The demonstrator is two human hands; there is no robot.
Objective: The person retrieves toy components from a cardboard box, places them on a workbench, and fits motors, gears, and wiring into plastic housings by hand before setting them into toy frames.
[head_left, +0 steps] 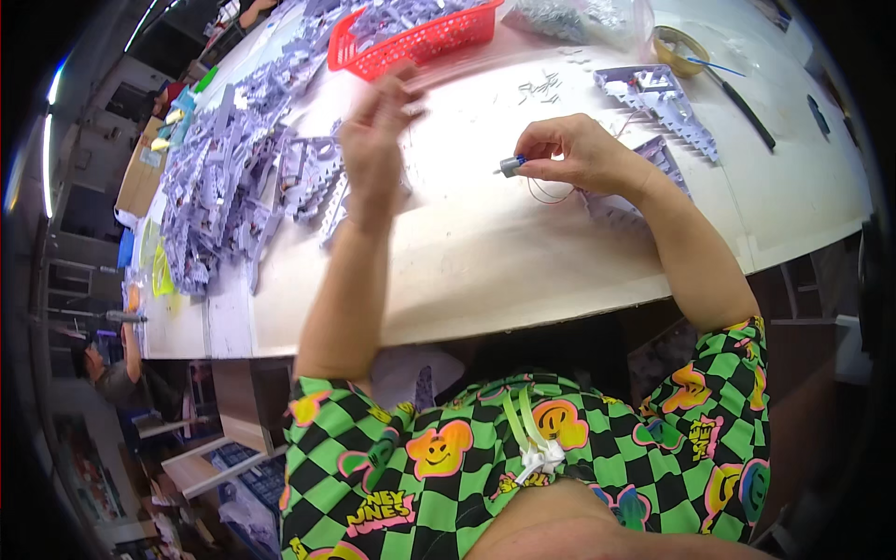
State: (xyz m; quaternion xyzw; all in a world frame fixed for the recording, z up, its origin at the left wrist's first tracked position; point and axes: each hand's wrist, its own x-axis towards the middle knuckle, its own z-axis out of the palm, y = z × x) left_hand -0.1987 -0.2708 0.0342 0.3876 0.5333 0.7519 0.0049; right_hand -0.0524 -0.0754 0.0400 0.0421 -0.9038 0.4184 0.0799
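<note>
Nearest the camera, the person's lap shows green-and-black checked shorts (523, 467) with cartoon faces, pressed up to the near edge of a pale surface (485, 261). Both forearms rise from there onto the surface. The right hand (583, 154) has its fingers pinched together on a small grey motor (510, 166) with a blue end, held just above the surface; thin red wires (546, 193) loop down from it beneath the hand. The left hand (373, 131) is raised and blurred, its fingers loosely curled; I cannot tell whether it grips anything. Just behind the right wrist lies a lilac plastic part (653, 154), with a toothed lilac frame (658, 98) farther back. Left of the left hand, a large heap of lilac plastic parts (233, 177) runs along the surface. Small loose pins (541, 86) lie scattered beyond the hands. Farther off stand a red basket (420, 37) of lilac pieces, a clear bag (588, 19), a roll of tape (677, 47) and a dark-handled tool (747, 112).
</note>
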